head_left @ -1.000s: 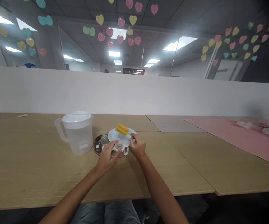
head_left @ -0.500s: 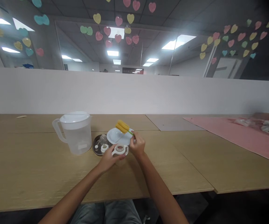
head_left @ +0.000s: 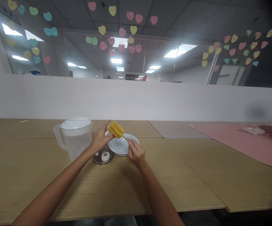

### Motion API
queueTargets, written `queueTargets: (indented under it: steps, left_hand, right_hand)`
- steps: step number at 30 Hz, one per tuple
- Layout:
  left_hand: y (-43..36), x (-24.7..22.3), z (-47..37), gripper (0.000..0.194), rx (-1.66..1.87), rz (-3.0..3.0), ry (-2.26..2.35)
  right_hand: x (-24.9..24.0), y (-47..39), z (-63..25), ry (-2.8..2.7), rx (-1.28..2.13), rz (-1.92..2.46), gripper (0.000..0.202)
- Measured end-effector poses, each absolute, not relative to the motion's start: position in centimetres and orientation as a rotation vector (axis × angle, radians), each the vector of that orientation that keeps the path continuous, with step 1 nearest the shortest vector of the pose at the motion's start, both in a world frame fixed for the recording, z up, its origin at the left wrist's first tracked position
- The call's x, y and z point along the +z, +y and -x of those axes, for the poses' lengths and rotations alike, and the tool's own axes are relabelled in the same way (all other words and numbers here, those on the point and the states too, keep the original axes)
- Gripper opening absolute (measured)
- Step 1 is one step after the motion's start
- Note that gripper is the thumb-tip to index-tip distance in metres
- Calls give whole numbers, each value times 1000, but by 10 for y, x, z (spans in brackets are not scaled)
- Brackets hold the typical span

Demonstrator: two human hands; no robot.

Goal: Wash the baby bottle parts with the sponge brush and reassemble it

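My left hand is raised above the tray and closed around a baby bottle with a white handled collar; most of the bottle is hidden by fingers and sponge. My right hand pinches the thin green handle of a sponge bottle brush. The yellow sponge head points up and left, in front of the bottle; I cannot tell whether they touch. Below the brush stands a white bowl. Left of the bowl, a round metal tray carries a white ring-shaped cap and a small white piece.
A lidded translucent pitcher stands left of the tray. On the right, a pink mat covers part of the wooden table, with clear plastic wrapping on it. A white wall runs behind the table.
My left hand has lifted the bottle up and left, from in front of the bowl to beside the sponge. The brush has shifted slightly left. The camera view has tilted up.
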State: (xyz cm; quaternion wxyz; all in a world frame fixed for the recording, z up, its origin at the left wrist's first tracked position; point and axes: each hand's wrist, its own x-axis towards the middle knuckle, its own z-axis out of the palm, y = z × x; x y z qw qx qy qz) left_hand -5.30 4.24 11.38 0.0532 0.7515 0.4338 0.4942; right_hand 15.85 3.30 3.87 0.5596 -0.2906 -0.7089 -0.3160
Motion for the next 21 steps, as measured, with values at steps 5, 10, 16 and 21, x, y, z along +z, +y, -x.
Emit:
queueTargets:
  steps: [5, 10, 16, 21]
  left_hand:
    - [73, 123, 71, 55, 1340, -2644, 1326]
    - [73, 125, 77, 46, 1188, -2877, 1389]
    - [66, 117, 64, 40, 957, -3022, 1383]
    - [58, 105, 39, 40, 796, -3037, 1160]
  right_hand:
    - [35, 37, -156, -1730, -583, 854, 43]
    - [33, 40, -156, -1770, -543, 919, 41]
    - [27, 44, -158, -1814, -637, 978, 45]
    - [24, 43, -149, -1891, -719, 1000, 45]
